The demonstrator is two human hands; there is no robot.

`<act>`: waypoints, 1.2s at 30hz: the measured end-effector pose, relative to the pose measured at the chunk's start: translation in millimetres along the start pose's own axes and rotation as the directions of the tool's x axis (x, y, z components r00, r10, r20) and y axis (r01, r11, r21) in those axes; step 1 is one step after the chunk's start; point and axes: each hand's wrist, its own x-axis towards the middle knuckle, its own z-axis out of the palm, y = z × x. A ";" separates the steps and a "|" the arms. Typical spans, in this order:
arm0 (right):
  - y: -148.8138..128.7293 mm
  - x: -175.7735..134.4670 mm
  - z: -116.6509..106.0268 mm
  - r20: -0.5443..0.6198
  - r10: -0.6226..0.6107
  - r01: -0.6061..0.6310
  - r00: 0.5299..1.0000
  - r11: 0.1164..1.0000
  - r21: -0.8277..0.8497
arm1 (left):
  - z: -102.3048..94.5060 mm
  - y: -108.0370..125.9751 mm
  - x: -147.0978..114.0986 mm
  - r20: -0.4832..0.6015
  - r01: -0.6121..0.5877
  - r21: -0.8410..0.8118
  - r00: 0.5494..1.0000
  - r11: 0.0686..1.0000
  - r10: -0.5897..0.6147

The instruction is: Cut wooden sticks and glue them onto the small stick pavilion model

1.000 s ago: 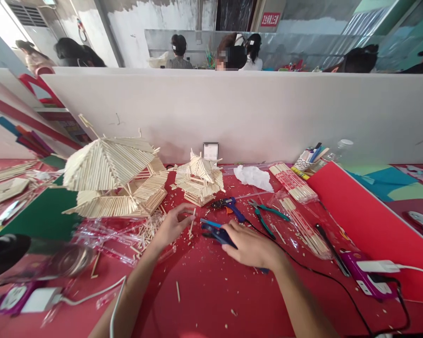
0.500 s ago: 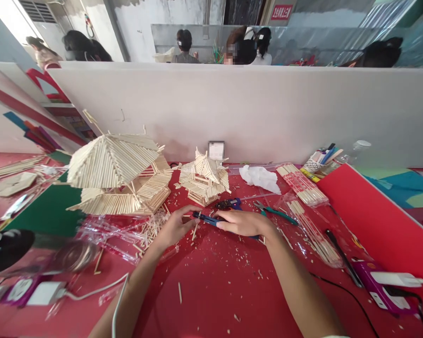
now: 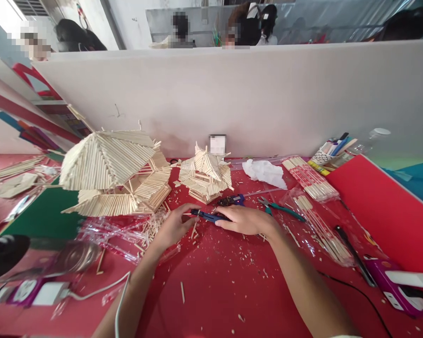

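My right hand (image 3: 245,219) is wrapped round dark blue-handled pliers (image 3: 208,216), whose black jaws point left. My left hand (image 3: 172,227) pinches a thin wooden stick (image 3: 188,213), its end at the jaws. Short cut stick pieces (image 3: 194,230) lie on the red table just below the jaws. Beyond my hands stands a small stick-built pavilion model (image 3: 206,176). To the left is a larger one with a wide sloping roof (image 3: 107,159). A glue gun (image 3: 231,200), dark with a blue end, rests behind my right hand.
Green-handled pliers (image 3: 285,211) and bagged sticks (image 3: 324,230) lie to the right, near a red board (image 3: 384,211). Crumpled tissue (image 3: 264,172) is behind. Plastic wrap and stick scraps (image 3: 151,232) cover the left. A white cable (image 3: 121,293) crosses my left forearm. A white partition (image 3: 268,98) closes the back.
The camera view has shifted slightly, tilting down. Both hands keep nearly the same pose at the pliers and stick. The stick piece below the jaws now lies lower, among other bits.
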 end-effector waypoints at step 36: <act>-24.6 8.9 48.5 -0.252 0.110 -0.214 0.961 0.875 -0.435 | -8.7 -3.6 -7.1 0.045 -0.251 0.346 0.967 0.904 0.252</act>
